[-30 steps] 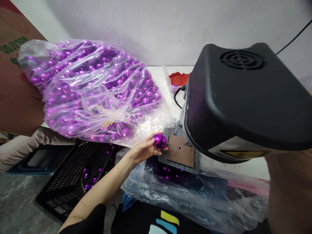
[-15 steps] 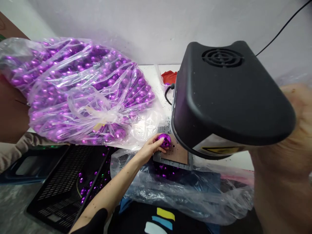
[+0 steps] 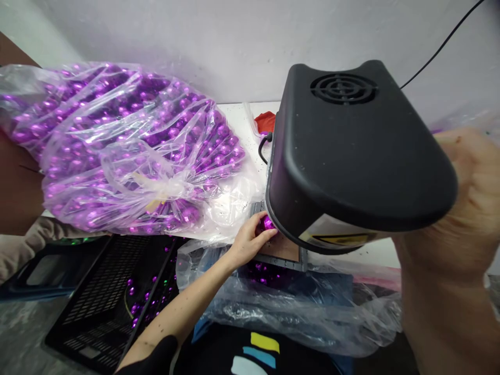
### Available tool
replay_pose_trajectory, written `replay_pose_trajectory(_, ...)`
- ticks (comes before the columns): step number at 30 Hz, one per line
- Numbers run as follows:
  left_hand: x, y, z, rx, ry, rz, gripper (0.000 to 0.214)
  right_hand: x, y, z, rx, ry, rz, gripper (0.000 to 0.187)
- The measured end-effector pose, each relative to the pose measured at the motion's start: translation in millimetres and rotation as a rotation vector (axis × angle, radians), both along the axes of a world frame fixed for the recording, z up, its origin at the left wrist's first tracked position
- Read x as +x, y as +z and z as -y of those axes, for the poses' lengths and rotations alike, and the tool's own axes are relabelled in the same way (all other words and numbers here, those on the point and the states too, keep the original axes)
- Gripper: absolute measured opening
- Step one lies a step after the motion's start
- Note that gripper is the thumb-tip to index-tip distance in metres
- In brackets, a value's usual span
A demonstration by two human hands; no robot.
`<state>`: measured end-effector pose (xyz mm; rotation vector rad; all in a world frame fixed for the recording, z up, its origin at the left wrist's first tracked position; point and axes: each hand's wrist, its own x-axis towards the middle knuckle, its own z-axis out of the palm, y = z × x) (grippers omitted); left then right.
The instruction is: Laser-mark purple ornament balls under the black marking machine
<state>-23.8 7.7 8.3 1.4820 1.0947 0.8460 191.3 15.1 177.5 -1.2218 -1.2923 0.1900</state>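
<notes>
My left hand (image 3: 250, 240) is closed around a small faceted purple ball (image 3: 267, 223), holding it on the brown plate (image 3: 284, 249) under the black machine head (image 3: 351, 151). The head hides most of the ball and the plate. My right hand (image 3: 464, 208) is raised close to the camera at the right, beside the machine head. It looks curled into a fist, and whatever is inside it is hidden. A large clear bag of purple balls (image 3: 121, 151) lies on the white table to the left.
A black plastic crate (image 3: 105, 297) with a few loose purple balls stands on the floor at lower left. A clear plastic bag (image 3: 297, 307) with purple balls lies in my lap. Red cloth (image 3: 265, 122) sits behind the machine. A cardboard box (image 3: 15, 177) stands at far left.
My left hand carried the purple ball rightward from the plate's edge to under the machine head. My right hand rose into view beside the machine.
</notes>
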Motion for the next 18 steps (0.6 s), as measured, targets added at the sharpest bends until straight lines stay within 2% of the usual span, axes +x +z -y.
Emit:
replay_pose_trajectory(3, 1, -9.3, 2, 0.113, -0.035, -0.092, 0.049, -1, 0.1, 0, 0.01, -0.015, 0.009, 0.056)
replay_pose_trajectory(7, 7, -17.9, 6, 0.169, -0.092, -0.15, 0.05, -2, -0.6, 0, -0.013, 0.006, -0.015, 0.057)
replay_pose_trajectory(12, 19, -20.7, 7, 0.074, -0.057, -0.12, 0.05, -2, -0.7, 1, -0.008, 0.007, -0.033, 0.058)
replay_pose_trajectory(18, 20, -9.9, 5, 0.009, -0.063, -0.025, 0.053, 1, 1.1, 2, -0.032, -0.006, -0.009, 0.056)
